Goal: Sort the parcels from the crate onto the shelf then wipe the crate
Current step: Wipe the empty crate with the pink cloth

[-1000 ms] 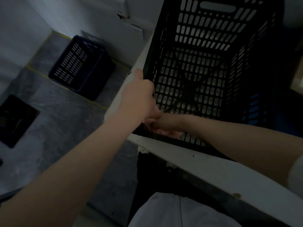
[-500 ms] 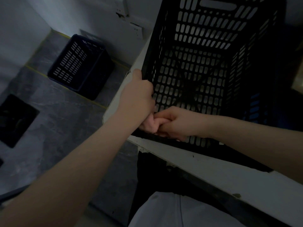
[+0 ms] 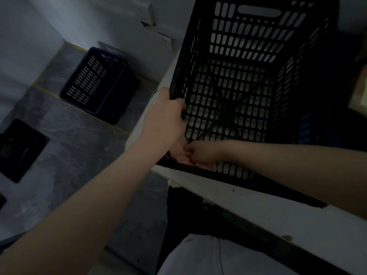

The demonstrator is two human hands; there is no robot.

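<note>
The crate's (image 3: 248,76) far rim runs off the top edge, and its right wall sinks into shadow where nothing can be made out. The left hand's (image 3: 164,124) fingertips are hidden past the crate's near corner, and the right hand (image 3: 200,155) curls over a pale patch (image 3: 181,156) that may be cloth or its own palm (too dim to tell). A dark slab (image 3: 19,149) on the floor (image 3: 79,155) and a tan thing (image 3: 360,90) at the right are each cut by the picture's edge.
</note>
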